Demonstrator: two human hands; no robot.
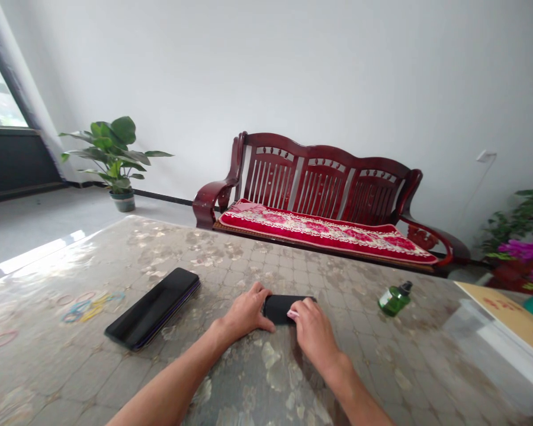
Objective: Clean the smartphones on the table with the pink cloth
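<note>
A black smartphone (279,309) lies flat on the patterned tabletop (249,373), its long side running left to right. My left hand (245,312) grips its left end, thumb on the near edge and fingers on the far edge. Over the right end is my right hand (314,328), fingers curled and closed on a small pinkish-white cloth or tissue (292,314) that touches the screen. Most of that piece is hidden by my fingers. To the left of my hands, a stack of black smartphones (155,309) rests at a slant.
Colored rubber bands (89,309) lie at the left. A small green bottle (394,299) with a dark cap stands right of my hands. A tan folder or box (506,310) sits at the right edge. Behind the table are a wooden bench (322,183) and a potted plant (123,201).
</note>
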